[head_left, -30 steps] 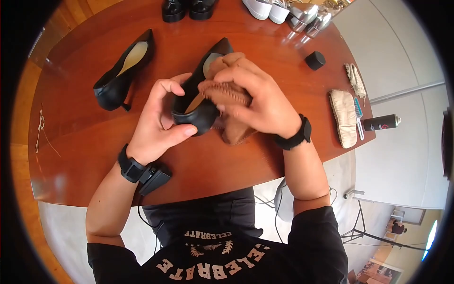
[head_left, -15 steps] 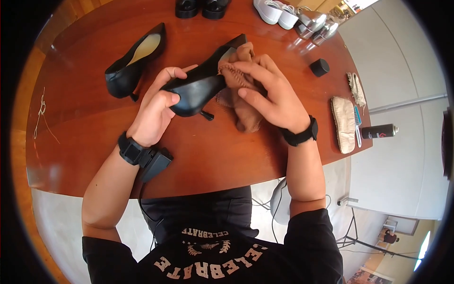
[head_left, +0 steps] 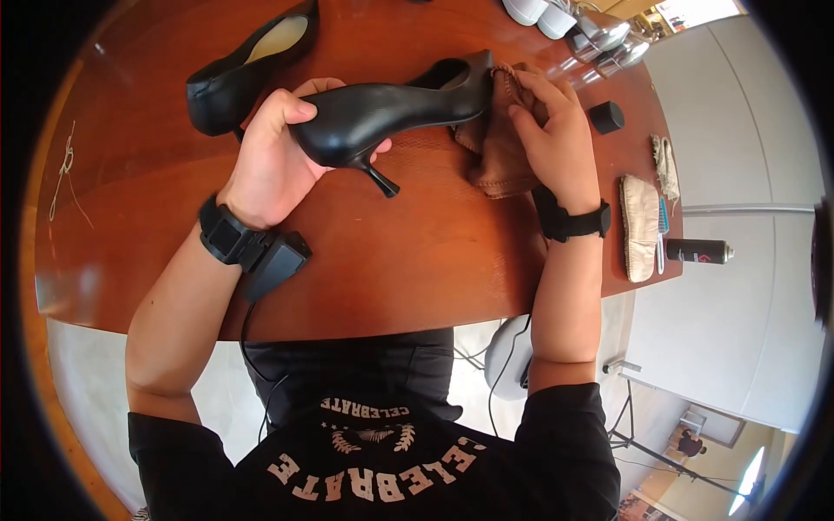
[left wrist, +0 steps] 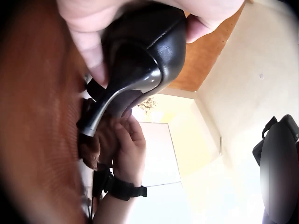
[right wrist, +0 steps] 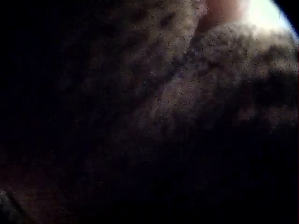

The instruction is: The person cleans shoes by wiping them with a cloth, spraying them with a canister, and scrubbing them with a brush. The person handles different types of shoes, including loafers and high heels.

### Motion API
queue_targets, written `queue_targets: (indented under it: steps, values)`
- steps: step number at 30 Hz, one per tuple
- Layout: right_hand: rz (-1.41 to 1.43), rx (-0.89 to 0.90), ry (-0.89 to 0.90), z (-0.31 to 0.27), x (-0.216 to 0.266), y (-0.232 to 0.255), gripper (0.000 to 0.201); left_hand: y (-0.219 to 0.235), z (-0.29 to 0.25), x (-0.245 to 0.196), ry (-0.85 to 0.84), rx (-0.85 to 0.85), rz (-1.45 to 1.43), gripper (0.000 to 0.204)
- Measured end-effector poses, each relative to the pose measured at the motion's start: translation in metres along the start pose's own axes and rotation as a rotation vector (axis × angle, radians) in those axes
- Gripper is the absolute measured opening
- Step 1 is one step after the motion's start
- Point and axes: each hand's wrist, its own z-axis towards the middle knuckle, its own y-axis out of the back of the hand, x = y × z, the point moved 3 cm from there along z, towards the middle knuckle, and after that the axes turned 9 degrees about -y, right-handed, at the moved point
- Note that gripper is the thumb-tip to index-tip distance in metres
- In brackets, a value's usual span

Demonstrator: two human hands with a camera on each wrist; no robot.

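Observation:
My left hand (head_left: 276, 156) grips a black heeled shoe (head_left: 391, 113) round its heel end, with the shoe on its side and its thin heel pointing down. My right hand (head_left: 560, 143) pinches a brown cloth (head_left: 508, 156) against the toe end. In the left wrist view the shoe's heel (left wrist: 105, 109) hangs below the left fingers, and the right hand (left wrist: 130, 156) is beyond it with the cloth. Dark, blurred fabric fills most of the right wrist view.
A second black heeled shoe (head_left: 252, 65) lies at the upper left of the table (head_left: 391, 286). White shoes (head_left: 556, 19) and silver shoes (head_left: 599, 36) stand at the back right. Rightward are a black cap (head_left: 606, 117), a beige pad (head_left: 639, 227), a brush (head_left: 662, 234) and a spray can (head_left: 700, 252).
The held shoe has turned from opening up onto its side, toe swung to the right. The right hand and cloth have moved right along it to the toe.

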Motion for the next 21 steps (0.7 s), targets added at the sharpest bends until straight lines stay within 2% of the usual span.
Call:
queue_targets:
  steps: [4, 10, 11, 14, 15, 19, 21]
  values:
    - [0.055, -0.054, 0.017, -0.001, 0.009, 0.002, 0.039, -0.011, -0.003, -0.001, -0.028, -0.025, -0.025, 0.048]
    - [0.146, 0.152, 0.315, -0.008, 0.039, -0.001, 0.039, -0.006, -0.001, 0.001, -0.035, 0.014, -0.028, 0.048]
    - [0.155, 0.209, 0.311, -0.011, 0.042, 0.0, 0.038, -0.006, -0.002, 0.001, -0.033, 0.006, -0.034, 0.049]
    - [0.231, 0.212, 0.336, -0.014, 0.045, -0.008, 0.037, -0.006, -0.001, -0.001, -0.025, 0.043, -0.046, 0.053]
    - [0.184, 0.21, 0.285, -0.012, 0.041, -0.006, 0.039, -0.007, 0.0, -0.001, -0.022, 0.067, -0.053, 0.055]
    - [0.096, 0.057, 0.122, -0.006, 0.024, -0.005, 0.042, -0.01, -0.001, -0.002, -0.018, 0.045, -0.057, 0.06]
    - [0.115, 0.045, 0.119, -0.006, 0.022, -0.006, 0.041, -0.009, -0.001, -0.001, -0.023, 0.051, -0.025, 0.06]
